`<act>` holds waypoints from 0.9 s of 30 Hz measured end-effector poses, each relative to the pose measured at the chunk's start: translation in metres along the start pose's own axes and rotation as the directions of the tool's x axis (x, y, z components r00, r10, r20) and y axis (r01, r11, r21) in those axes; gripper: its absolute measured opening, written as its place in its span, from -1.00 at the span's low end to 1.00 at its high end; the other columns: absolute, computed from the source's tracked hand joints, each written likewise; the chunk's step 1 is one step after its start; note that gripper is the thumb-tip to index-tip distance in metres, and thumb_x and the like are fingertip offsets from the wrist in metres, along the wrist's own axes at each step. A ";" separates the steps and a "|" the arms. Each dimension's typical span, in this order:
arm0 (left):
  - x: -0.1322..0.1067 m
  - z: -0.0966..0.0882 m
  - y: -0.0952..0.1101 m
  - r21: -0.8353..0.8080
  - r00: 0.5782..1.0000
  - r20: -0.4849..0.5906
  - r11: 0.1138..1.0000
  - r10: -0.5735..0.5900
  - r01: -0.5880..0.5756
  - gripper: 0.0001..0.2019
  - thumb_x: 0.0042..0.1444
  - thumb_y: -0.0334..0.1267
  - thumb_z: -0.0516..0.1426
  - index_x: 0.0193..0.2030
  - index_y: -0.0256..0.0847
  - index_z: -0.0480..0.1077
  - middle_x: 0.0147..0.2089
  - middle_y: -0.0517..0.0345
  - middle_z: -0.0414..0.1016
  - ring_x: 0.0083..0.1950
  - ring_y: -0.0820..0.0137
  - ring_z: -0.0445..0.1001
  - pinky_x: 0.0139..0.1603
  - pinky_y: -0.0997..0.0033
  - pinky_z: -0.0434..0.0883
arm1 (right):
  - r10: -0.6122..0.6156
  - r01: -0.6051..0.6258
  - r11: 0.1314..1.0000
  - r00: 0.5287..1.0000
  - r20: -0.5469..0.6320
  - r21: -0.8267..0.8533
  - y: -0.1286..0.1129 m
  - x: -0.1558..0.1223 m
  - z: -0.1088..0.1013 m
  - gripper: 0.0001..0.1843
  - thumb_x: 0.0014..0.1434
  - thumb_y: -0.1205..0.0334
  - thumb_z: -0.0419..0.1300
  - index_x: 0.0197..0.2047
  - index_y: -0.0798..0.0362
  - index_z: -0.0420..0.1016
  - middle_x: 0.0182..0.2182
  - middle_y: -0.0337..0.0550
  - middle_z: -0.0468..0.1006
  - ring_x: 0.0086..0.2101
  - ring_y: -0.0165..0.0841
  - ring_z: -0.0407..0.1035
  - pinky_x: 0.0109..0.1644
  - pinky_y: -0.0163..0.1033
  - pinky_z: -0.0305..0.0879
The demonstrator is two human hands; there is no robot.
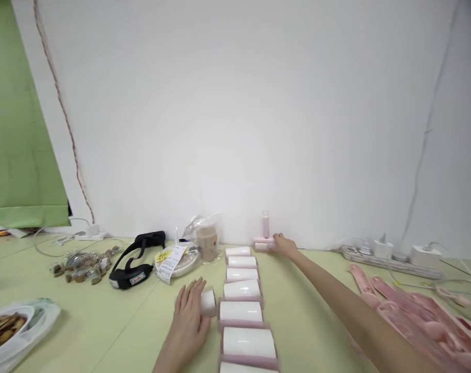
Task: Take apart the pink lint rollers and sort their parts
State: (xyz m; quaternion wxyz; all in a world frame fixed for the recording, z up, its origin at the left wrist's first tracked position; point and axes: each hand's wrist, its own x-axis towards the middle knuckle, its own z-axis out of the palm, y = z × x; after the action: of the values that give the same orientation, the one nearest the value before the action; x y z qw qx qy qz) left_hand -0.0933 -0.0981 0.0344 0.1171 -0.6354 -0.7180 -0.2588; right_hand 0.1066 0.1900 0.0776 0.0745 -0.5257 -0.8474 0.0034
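Observation:
A column of pink lint rollers with white paper rolls [242, 312] runs from the wall toward me down the middle of the table. Just left of it, my left hand [187, 316] lies over a loose white roll [208, 302], which sits between my thumb and fingers. At the far end, beside the wall, my right hand [284, 244] is closed around one end of a pink lint roller [265, 228]. That roller's handle points up against the wall. Its grip side is partly hidden by my fingers.
Pink plastic parts [417, 316] lie in a heap at right, near a power strip [390, 261]. At left are a black strap device [131, 274], small jars [83, 264], a lidded bowl [186, 263], a bagged drink cup [207, 243] and a bag of food [44, 316].

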 end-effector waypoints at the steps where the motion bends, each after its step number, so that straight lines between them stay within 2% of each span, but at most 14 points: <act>1: 0.000 -0.004 0.003 0.008 0.998 -0.057 1.000 0.017 -0.016 -0.48 -0.05 -0.40 -0.08 0.13 -0.22 0.08 0.14 0.02 0.20 0.19 0.23 0.07 0.17 0.11 0.00 | -0.003 0.003 1.000 1.000 0.003 -0.002 -0.001 -0.001 0.002 -0.69 0.16 0.20 0.04 -0.03 0.11 0.26 -0.09 -0.09 0.34 -0.19 -0.32 0.32 -0.16 -0.10 0.29; 4: 0.000 -0.025 0.030 -0.017 0.962 -0.274 1.000 0.018 -0.024 -0.54 0.04 -0.34 -0.09 0.13 -0.16 0.04 0.13 0.01 0.19 0.19 0.19 0.05 0.15 0.05 -0.01 | -0.049 0.049 0.999 0.999 0.002 0.014 0.003 -0.016 -0.004 -0.70 0.17 0.20 0.03 -0.04 0.12 0.26 -0.10 -0.10 0.34 -0.20 -0.32 0.32 -0.17 -0.10 0.30; 6: -0.002 -0.041 0.063 -0.108 0.928 -0.373 0.993 0.002 -0.046 -0.58 0.08 -0.31 -0.10 0.12 -0.09 0.03 0.10 0.02 0.20 0.17 0.20 0.06 0.12 0.06 0.05 | -0.102 0.102 0.994 0.995 -0.010 0.036 0.010 -0.036 -0.015 -0.70 0.15 0.16 0.05 -0.07 0.13 0.29 -0.14 -0.09 0.36 -0.22 -0.33 0.32 -0.18 -0.12 0.28; 7: -0.005 -0.048 0.083 -0.175 0.923 -0.385 0.982 -0.001 -0.072 -0.59 0.09 -0.30 -0.11 0.11 -0.05 0.02 0.09 0.03 0.21 0.17 0.21 0.08 0.10 0.08 0.10 | -0.131 0.132 0.990 0.991 -0.022 0.046 0.016 -0.050 -0.021 -0.69 0.12 0.13 0.07 -0.11 0.13 0.32 -0.16 -0.09 0.37 -0.24 -0.32 0.33 -0.19 -0.14 0.27; 10: -0.015 -0.052 0.144 -0.391 0.956 -0.293 0.912 0.006 -0.126 -0.60 0.09 -0.24 -0.10 0.11 -0.01 -0.01 0.08 0.05 0.20 0.14 0.26 0.13 0.06 0.15 0.20 | -0.213 0.219 0.973 0.974 -0.077 0.070 0.034 -0.110 -0.042 -0.63 0.00 0.01 0.14 -0.16 0.06 0.37 -0.18 -0.12 0.38 -0.31 -0.31 0.34 -0.24 -0.23 0.20; 12: -0.020 -0.041 0.176 -0.484 0.978 -0.206 0.872 -0.035 -0.070 -0.53 0.07 -0.21 -0.07 0.15 -0.04 -0.09 0.14 0.02 0.11 0.18 0.26 0.07 0.09 0.14 0.17 | -0.254 0.264 0.961 0.960 -0.114 0.086 0.047 -0.161 -0.053 -0.61 -0.02 -0.02 0.13 -0.12 -0.05 0.34 -0.16 -0.20 0.37 -0.34 -0.33 0.34 -0.29 -0.27 0.17; 14: -0.021 -0.023 0.197 -0.528 0.986 -0.139 0.849 -0.093 0.005 -0.36 -0.01 -0.20 0.03 0.18 -0.15 -0.21 0.21 -0.07 -0.04 0.23 0.20 -0.05 0.14 0.09 0.08 | -0.288 0.309 0.943 0.944 -0.162 0.122 0.058 -0.213 -0.061 -0.62 0.02 -0.03 0.08 -0.09 -0.13 0.31 -0.17 -0.25 0.37 -0.34 -0.34 0.34 -0.31 -0.29 0.16; 15: -0.020 -0.014 0.204 -0.556 0.991 -0.090 0.831 -0.101 0.034 -0.27 -0.07 -0.19 0.08 0.18 -0.21 -0.25 0.21 -0.13 -0.07 0.24 0.17 -0.07 0.15 0.08 0.05 | -0.302 0.337 0.927 0.931 -0.204 0.164 0.063 -0.236 -0.063 -0.63 0.01 -0.04 0.09 -0.10 -0.14 0.32 -0.18 -0.24 0.38 -0.33 -0.32 0.33 -0.32 -0.28 0.16; 17: -0.019 0.003 0.210 -0.647 0.994 0.084 0.754 -0.076 0.113 -0.18 -0.15 -0.19 0.14 0.17 -0.29 -0.27 0.12 -0.18 0.07 0.16 0.16 0.10 0.11 0.13 0.11 | -0.308 0.368 0.897 0.918 -0.251 0.245 0.071 -0.272 -0.062 -0.65 -0.02 -0.03 0.12 -0.14 -0.13 0.36 -0.22 -0.20 0.40 -0.29 -0.28 0.32 -0.31 -0.27 0.16; 20: -0.023 0.020 0.214 -0.745 0.948 0.318 0.614 -0.016 0.260 -0.32 -0.14 -0.24 0.14 0.10 -0.27 -0.12 -0.07 -0.04 0.27 -0.07 0.28 0.35 -0.02 0.29 0.25 | -0.243 0.334 0.878 0.928 -0.281 0.343 0.075 -0.295 -0.053 -0.49 -0.14 -0.02 0.22 -0.07 -0.11 0.32 -0.17 -0.13 0.38 -0.27 -0.24 0.31 -0.32 -0.25 0.19; 22: -0.030 0.028 0.215 -0.769 0.926 0.377 0.562 0.013 0.305 -0.42 -0.15 -0.28 0.14 0.02 -0.27 -0.01 -0.09 -0.02 0.29 -0.13 0.32 0.37 -0.09 0.37 0.28 | -0.172 0.293 0.853 0.939 -0.299 0.431 0.072 -0.293 -0.049 -0.33 -0.22 -0.05 0.25 0.01 -0.11 0.25 -0.13 -0.10 0.37 -0.28 -0.24 0.32 -0.35 -0.27 0.20; 23: -0.033 0.032 0.215 -0.776 0.918 0.395 0.544 0.026 0.318 -0.45 -0.15 -0.29 0.14 0.00 -0.28 0.02 -0.10 -0.02 0.29 -0.15 0.33 0.37 -0.12 0.39 0.29 | -0.132 0.271 0.833 0.944 -0.302 0.483 0.069 -0.290 -0.049 -0.34 -0.21 -0.06 0.24 0.01 -0.09 0.25 -0.16 -0.11 0.40 -0.30 -0.26 0.33 -0.37 -0.29 0.20; 25: -0.036 0.038 0.215 -0.787 0.909 0.414 0.518 0.040 0.335 -0.46 -0.15 -0.27 0.15 -0.01 -0.30 0.03 -0.11 -0.03 0.31 -0.17 0.33 0.36 -0.15 0.41 0.29 | -0.081 0.238 0.801 0.952 -0.295 0.550 0.063 -0.284 -0.052 -0.54 -0.10 -0.06 0.16 -0.12 -0.06 0.36 -0.30 -0.17 0.47 -0.36 -0.30 0.34 -0.42 -0.32 0.17; 27: -0.036 0.043 0.214 -0.812 0.923 0.383 0.487 0.027 0.322 -0.42 -0.15 -0.23 0.16 0.00 -0.31 0.01 -0.10 -0.04 0.30 -0.14 0.33 0.33 -0.11 0.40 0.26 | -0.074 0.256 0.806 0.938 -0.339 0.533 0.059 -0.281 -0.058 -0.72 -0.02 0.00 0.09 -0.30 -0.02 0.43 -0.41 -0.22 0.50 -0.42 -0.33 0.34 -0.43 -0.33 0.13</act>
State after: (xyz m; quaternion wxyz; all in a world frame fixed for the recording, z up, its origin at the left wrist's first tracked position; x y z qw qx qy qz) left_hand 0.1283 -0.0941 0.0279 -0.3667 -0.5775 -0.5531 -0.4756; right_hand 0.2896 -0.0378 0.0958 0.3566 -0.3968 -0.8287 0.1693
